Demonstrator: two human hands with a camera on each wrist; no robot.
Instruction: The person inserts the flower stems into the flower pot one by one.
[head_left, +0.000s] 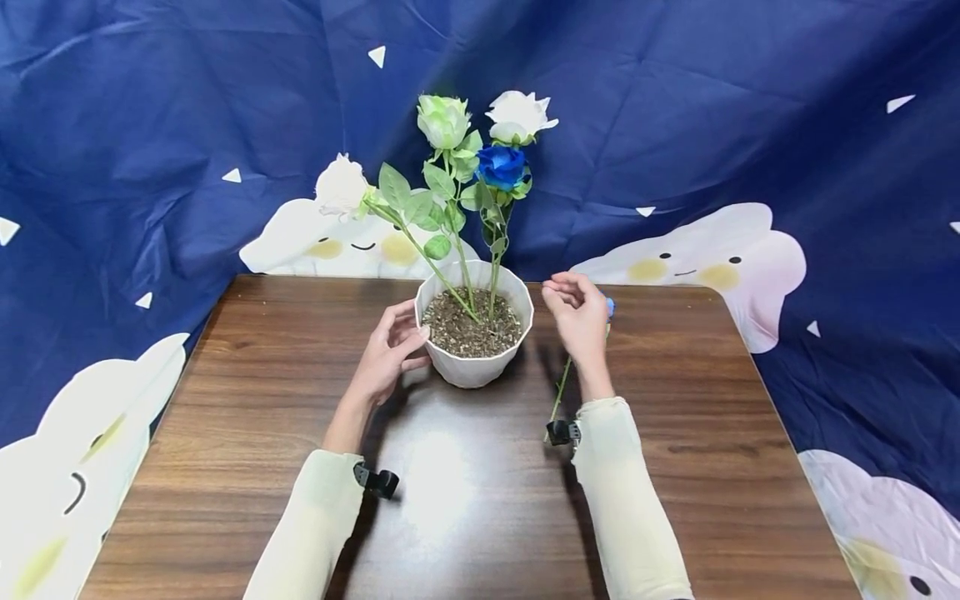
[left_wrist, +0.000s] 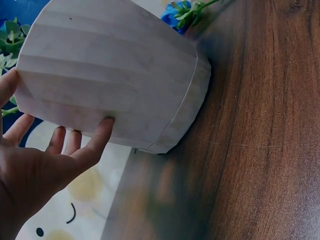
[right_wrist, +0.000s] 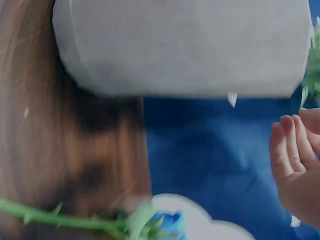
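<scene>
A white faceted flowerpot (head_left: 474, 367) filled with dark soil (head_left: 468, 329) stands on the table. Rising from it are a white rose (head_left: 341, 185) leaning left, a pale green rose (head_left: 443, 122), another white rose (head_left: 517, 115) and a blue rose (head_left: 501, 167). My left hand (head_left: 390, 350) rests its spread fingers and thumb against the pot's left side; the left wrist view shows the fingertips (left_wrist: 106, 125) on its wall. To the pot's right, my right hand (head_left: 579, 312) hovers with loosely bent fingers, nothing visible in them. Beneath it lies a blue rose's green stem (head_left: 561, 387), its bloom partly hidden.
The brown wooden table (head_left: 697, 417) reaches back to a dark blue cloth (head_left: 675, 108) printed with smiling clouds and white triangles. Each wrist carries a small black camera. In the right wrist view, the lying rose's thorny stem (right_wrist: 65, 218) crosses the lower left.
</scene>
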